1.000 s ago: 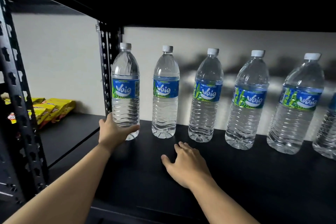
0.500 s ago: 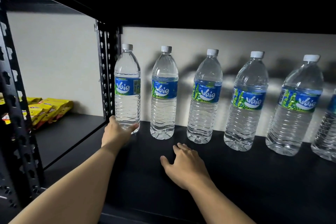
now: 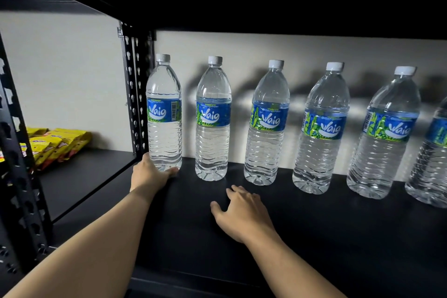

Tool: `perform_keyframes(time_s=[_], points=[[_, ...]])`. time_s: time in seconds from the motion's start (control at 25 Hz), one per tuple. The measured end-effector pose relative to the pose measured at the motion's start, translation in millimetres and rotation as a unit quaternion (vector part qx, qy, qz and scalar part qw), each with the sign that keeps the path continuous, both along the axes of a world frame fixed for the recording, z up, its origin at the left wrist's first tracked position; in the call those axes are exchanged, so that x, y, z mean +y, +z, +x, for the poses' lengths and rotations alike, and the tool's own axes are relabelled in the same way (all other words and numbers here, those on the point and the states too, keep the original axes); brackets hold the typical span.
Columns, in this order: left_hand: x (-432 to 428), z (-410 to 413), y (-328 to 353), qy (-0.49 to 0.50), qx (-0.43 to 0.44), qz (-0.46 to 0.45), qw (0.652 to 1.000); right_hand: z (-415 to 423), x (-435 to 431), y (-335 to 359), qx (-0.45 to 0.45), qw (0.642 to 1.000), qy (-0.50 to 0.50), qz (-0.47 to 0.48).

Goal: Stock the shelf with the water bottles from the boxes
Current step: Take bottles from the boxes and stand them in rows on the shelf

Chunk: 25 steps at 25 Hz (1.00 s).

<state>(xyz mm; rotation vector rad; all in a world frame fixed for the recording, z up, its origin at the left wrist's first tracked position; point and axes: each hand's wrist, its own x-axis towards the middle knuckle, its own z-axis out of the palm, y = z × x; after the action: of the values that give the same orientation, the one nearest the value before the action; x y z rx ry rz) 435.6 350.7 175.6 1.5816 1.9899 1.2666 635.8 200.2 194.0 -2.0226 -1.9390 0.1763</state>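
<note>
Bottles: six upright on shelf (image 3: 314, 237), the sixth (image 3: 433, 159) apparently cut off
Left hand (image 3: 148, 173): fingers wrapping leftmost bottle (image 3: 164, 113)
Right hand (image 3: 239, 213): fingers spread flat

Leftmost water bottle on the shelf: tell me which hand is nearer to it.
Left. The left hand wraps the base of the leftmost water bottle. The right hand rests flat on the shelf, off to the bottle's right and nearer the front edge.

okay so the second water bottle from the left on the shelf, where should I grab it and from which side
Take the second bottle around its ribbed body just below the label, coming straight in from the front. It stands upright near the wall, with the first bottle and third bottle on either side, so only the front is free. The ribs should steady the grip, and the right hand is nearest.
</note>
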Motion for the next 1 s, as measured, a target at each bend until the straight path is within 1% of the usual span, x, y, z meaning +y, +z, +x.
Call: perform_keyframes(time_s=[0.2, 0.48, 0.56, 0.68, 0.84, 0.92, 1.0], points=[[0, 2, 0, -0.014, 0.045, -0.022, 0.999, 0, -3, 1, 0.002, 1.000, 0.000, -0.002], [1, 2, 2, -0.022, 0.041, -0.028, 0.999, -1, -3, 3, 0.006, 1.000, -0.001, -0.005], [0, 2, 2, -0.024, 0.052, -0.028, 0.998, -1, -3, 3, 0.005, 1.000, 0.000, -0.007], [-4, 1, 3, -0.032, 0.073, -0.060, 0.995, -1, -3, 2, 0.005, 1.000, -0.003, -0.005], [-22, 1, -5, -0.054, 0.183, -0.107, 0.976, -3, -3, 0, -0.001, 1.000, -0.010, 0.000], [-41, 1, -9, -0.063, 0.238, -0.124, 0.961, -4, -5, -1, -0.015, 1.000, -0.023, 0.010], [-68, -3, -9, -0.096, 0.302, -0.124, 0.940, -6, -8, 1, -0.040, 0.998, -0.038, 0.027]])
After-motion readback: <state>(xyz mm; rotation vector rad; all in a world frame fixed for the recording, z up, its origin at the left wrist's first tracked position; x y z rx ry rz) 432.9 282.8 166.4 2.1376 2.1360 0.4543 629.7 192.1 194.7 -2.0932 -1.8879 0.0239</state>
